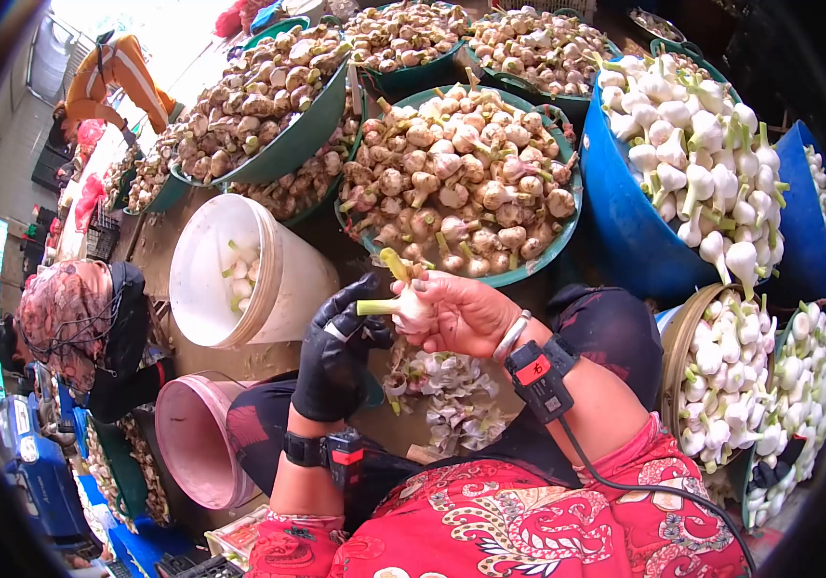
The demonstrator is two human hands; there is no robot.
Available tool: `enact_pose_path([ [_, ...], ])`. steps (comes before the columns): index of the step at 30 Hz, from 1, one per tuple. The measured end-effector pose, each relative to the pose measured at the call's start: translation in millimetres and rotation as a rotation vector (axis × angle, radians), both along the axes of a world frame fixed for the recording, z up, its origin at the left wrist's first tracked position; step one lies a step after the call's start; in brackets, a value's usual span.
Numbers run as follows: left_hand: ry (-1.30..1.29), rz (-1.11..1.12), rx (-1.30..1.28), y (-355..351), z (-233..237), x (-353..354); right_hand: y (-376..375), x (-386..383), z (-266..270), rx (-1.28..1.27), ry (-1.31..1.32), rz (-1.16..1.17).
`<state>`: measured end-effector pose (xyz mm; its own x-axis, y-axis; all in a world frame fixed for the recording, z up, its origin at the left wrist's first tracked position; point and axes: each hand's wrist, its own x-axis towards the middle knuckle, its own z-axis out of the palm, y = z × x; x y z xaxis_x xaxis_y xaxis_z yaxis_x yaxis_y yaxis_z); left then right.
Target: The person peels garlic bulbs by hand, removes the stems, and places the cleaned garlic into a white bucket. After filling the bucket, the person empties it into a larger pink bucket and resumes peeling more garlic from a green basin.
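Note:
In front of my lap, my right hand, bare and with a bangle at its wrist, is closed round a garlic bulb. The bulb's pale green stem points left, across my left hand. A yellowish strip of stem or skin sticks up beside the right fingertips. My left hand wears a black glove, its fingers curled close to the stem. A light band shows across one gloved finger; whatever the fingers hold is hidden. Below the hands lies a pile of garlic peelings.
Ahead stands a green tub of unpeeled garlic, more behind it. Cleaned white bulbs fill a blue tub and a bucket at right. Left are a white bucket holding a few bulbs, a pink bucket, and other people.

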<state>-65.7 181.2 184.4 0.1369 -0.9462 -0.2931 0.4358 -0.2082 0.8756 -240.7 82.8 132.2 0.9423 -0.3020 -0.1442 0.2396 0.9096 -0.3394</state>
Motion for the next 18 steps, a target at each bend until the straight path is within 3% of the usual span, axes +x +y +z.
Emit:
enact_pose_path([
  [3, 0.078, 0.006, -0.173, 0, 5, -2, 0, 1, 0, 0.006, 0.015, 0.012],
  [7, 0.252, -0.025, -0.114, -1, 9, 1, -3, 4, 4, 0.065, 0.024, -0.039],
  [9, 0.164, -0.007, -0.113, 0, 6, -3, 0, 3, 6, 0.081, 0.055, -0.042],
  [11, -0.337, -0.016, -0.015, -1, 12, -8, 1, 4, 13, -0.109, 0.191, -0.019],
  [13, -0.317, 0.027, -0.011, -5, 17, -10, 4, 9, 12, -0.109, 0.249, -0.071],
  [15, -0.266, 0.017, -0.011, -8, 9, -4, 7, 22, -9, -0.439, 0.309, -0.495],
  [16, -0.164, 0.089, -0.037, -12, -1, -1, 10, 24, 8, -0.621, 0.393, -0.613],
  [17, -0.168, 0.095, -0.042, -19, -9, 6, 9, 22, 13, -1.033, 0.47, -0.759],
  [18, -0.792, 0.039, -0.315, -25, -16, 18, 6, 16, 20, -1.402, 0.473, -0.758],
])
